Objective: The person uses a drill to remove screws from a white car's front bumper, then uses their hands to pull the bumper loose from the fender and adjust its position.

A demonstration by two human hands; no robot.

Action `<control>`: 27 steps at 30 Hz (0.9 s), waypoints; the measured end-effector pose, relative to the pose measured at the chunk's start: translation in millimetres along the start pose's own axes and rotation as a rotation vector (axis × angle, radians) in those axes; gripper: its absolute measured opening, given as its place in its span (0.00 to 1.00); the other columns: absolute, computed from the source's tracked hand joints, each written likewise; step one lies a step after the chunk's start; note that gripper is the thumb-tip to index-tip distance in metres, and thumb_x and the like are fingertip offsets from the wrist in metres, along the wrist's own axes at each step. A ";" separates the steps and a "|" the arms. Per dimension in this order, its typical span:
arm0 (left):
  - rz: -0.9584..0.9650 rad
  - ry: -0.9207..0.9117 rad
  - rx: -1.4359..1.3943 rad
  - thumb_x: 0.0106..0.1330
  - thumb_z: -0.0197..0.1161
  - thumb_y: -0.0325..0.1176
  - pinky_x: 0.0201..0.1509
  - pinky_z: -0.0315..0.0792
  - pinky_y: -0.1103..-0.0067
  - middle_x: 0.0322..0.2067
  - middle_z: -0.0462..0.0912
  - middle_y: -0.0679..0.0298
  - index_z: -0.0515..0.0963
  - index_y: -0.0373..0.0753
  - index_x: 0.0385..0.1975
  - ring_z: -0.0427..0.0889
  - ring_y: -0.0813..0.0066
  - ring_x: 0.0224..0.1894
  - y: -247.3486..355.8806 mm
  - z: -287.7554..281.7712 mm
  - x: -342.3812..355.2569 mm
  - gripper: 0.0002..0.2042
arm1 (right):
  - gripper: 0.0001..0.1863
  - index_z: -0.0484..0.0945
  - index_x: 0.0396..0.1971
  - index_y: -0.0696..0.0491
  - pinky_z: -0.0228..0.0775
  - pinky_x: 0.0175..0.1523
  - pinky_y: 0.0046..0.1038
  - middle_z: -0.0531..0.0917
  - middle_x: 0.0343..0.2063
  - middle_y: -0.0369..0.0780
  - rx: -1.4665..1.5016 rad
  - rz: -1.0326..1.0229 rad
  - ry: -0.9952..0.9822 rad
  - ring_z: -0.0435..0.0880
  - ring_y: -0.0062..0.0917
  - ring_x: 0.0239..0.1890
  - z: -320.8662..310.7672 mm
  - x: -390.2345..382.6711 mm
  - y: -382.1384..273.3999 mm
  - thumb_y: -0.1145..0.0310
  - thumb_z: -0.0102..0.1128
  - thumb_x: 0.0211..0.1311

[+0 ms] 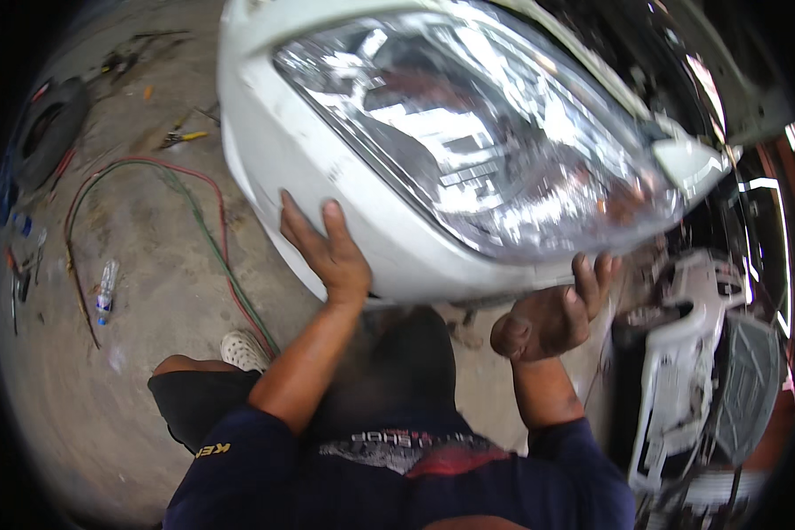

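Note:
A white car bumper (278,146) fills the upper middle, curving around a large clear headlight (503,150). My left hand (327,252) lies against the bumper's left face with its fingers stretched out. Its palm side is hidden. Below the headlight's lower right corner is my right hand (552,314), palm turned up and fingers apart and partly curled. Nothing shows in it; whether its fingertips touch the bumper's lower edge I cannot tell.
Red and green hoses (219,221) loop over the concrete floor at left. Beyond lie a plastic bottle (107,290), yellow-handled pliers (185,138) and a tire (53,132). A detached bumper-like part (671,397) and a dark grey panel (749,389) stand at right.

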State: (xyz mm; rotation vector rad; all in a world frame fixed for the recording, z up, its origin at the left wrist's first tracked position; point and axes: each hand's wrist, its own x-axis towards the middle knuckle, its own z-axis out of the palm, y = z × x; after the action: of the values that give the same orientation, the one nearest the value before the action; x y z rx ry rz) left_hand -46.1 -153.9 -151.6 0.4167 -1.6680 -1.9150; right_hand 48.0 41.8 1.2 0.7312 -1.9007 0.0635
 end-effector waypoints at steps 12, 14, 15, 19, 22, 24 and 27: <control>-0.105 -0.040 0.057 0.81 0.48 0.62 0.80 0.55 0.60 0.75 0.58 0.34 0.56 0.22 0.78 0.62 0.44 0.76 11.2 1.5 -8.9 0.44 | 0.34 0.68 0.69 0.52 0.42 0.82 0.60 0.72 0.69 0.54 -0.059 0.109 0.214 0.61 0.54 0.78 29.7 -15.9 17.0 0.45 0.56 0.72; -0.068 -0.005 0.002 0.79 0.46 0.66 0.80 0.56 0.59 0.74 0.57 0.32 0.54 0.20 0.77 0.62 0.41 0.75 12.6 16.8 0.0 0.48 | 0.33 0.65 0.70 0.56 0.46 0.81 0.60 0.68 0.70 0.57 -0.005 0.135 0.209 0.61 0.55 0.78 23.7 -22.6 21.7 0.48 0.52 0.75; -0.048 0.000 -0.023 0.78 0.46 0.68 0.79 0.56 0.58 0.73 0.56 0.32 0.53 0.19 0.77 0.63 0.39 0.74 13.7 19.0 4.0 0.50 | 0.33 0.65 0.70 0.56 0.47 0.81 0.59 0.68 0.70 0.57 0.001 0.087 0.196 0.61 0.55 0.78 27.2 -16.0 35.4 0.49 0.53 0.75; -0.104 -0.065 -0.048 0.79 0.46 0.67 0.80 0.56 0.59 0.74 0.55 0.32 0.52 0.20 0.78 0.60 0.41 0.76 7.2 2.4 -1.6 0.50 | 0.33 0.64 0.70 0.55 0.50 0.82 0.54 0.68 0.70 0.56 0.040 0.187 0.191 0.62 0.52 0.78 7.1 -34.0 22.9 0.53 0.59 0.74; -0.081 -0.055 -0.019 0.79 0.45 0.67 0.81 0.55 0.59 0.74 0.55 0.32 0.52 0.20 0.78 0.58 0.42 0.77 3.3 6.8 0.3 0.49 | 0.33 0.64 0.70 0.55 0.53 0.80 0.51 0.69 0.69 0.54 -0.004 0.282 0.144 0.65 0.48 0.76 -17.8 -57.5 23.5 0.57 0.64 0.72; -0.051 -0.053 -0.001 0.78 0.45 0.68 0.81 0.54 0.59 0.75 0.53 0.33 0.52 0.21 0.78 0.59 0.41 0.76 -3.4 7.1 0.3 0.50 | 0.33 0.65 0.68 0.56 0.57 0.78 0.48 0.71 0.67 0.52 -0.071 0.396 0.092 0.68 0.46 0.73 -37.5 -83.5 18.5 0.58 0.68 0.70; -0.103 -0.069 -0.058 0.78 0.45 0.68 0.80 0.54 0.58 0.74 0.52 0.33 0.50 0.21 0.78 0.59 0.41 0.76 5.9 7.1 -1.3 0.51 | 0.34 0.70 0.63 0.58 0.63 0.73 0.45 0.75 0.61 0.51 -0.126 0.655 -0.003 0.74 0.43 0.65 -57.0 -120.2 13.0 0.56 0.74 0.65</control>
State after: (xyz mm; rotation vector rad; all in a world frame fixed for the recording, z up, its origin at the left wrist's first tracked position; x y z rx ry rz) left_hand -47.9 -147.9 -144.8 0.4255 -1.6590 -2.0691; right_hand 119.5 128.0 -71.7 0.0017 -2.0541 0.3478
